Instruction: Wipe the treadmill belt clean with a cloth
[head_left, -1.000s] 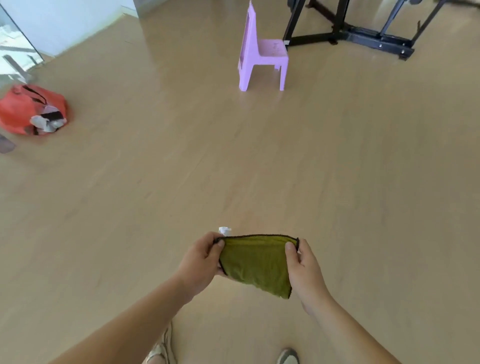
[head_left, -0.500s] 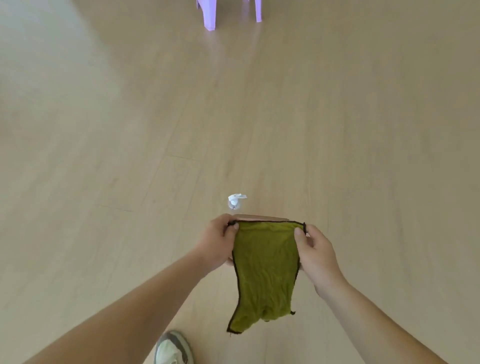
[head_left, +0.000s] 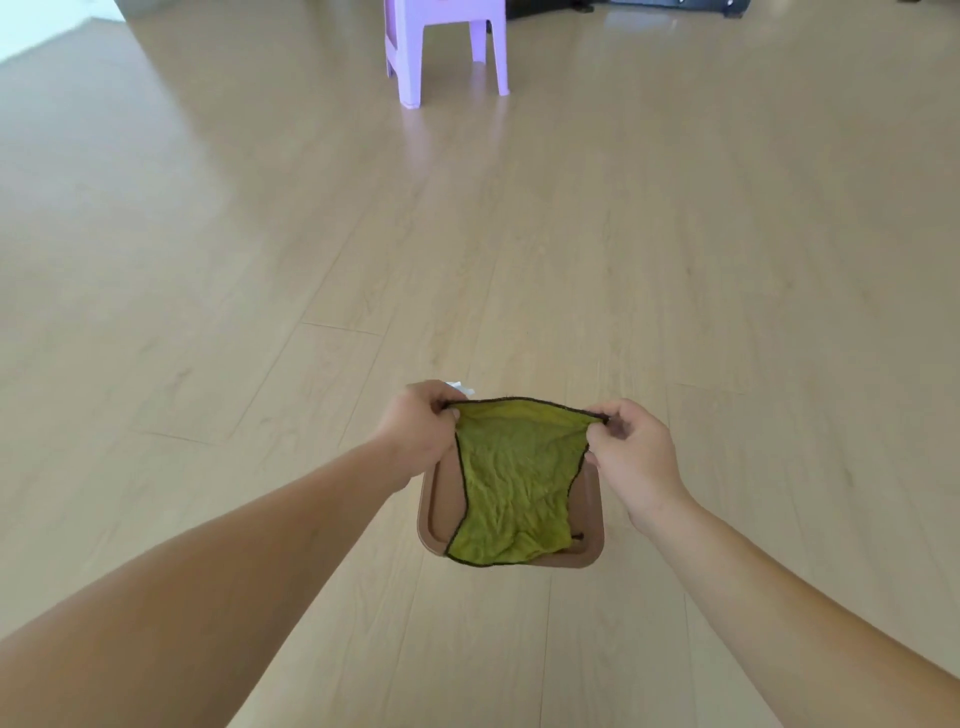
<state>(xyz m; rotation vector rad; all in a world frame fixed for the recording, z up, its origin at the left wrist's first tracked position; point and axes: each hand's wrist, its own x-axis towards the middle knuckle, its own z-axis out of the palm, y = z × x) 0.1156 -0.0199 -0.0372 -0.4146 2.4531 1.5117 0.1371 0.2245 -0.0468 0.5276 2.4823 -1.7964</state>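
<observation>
Left grip (head_left: 421, 423): thumb and fingers pinching the top-left corner of the green cloth (head_left: 517, 480). Right grip (head_left: 631, 452): fingertips pinching the top-right corner, other fingers curled in. Both forearms reach in from the bottom edge.

The cloth is in the air between the two grips, centre-low in view. Its top edge is pulled fairly taut and the rest hangs down creased. It has a dark stitched border, and the lower edge bunches toward the bottom left.

A brown tray (head_left: 436, 512) with rounded corners sits directly behind and under the cloth. Its rim shows on the left, right and bottom sides. Can't tell what supports it.

A small white crumpled thing (head_left: 461, 387) pokes out just past the left grip; can't identify it.

Light wood-plank floor (head_left: 260, 260) all around. A purple plastic chair (head_left: 444, 47) stands at top centre, well apart from the grips, only its legs and seat in frame. Dark equipment base (head_left: 545, 8) runs along the top edge to the right of the chair.
</observation>
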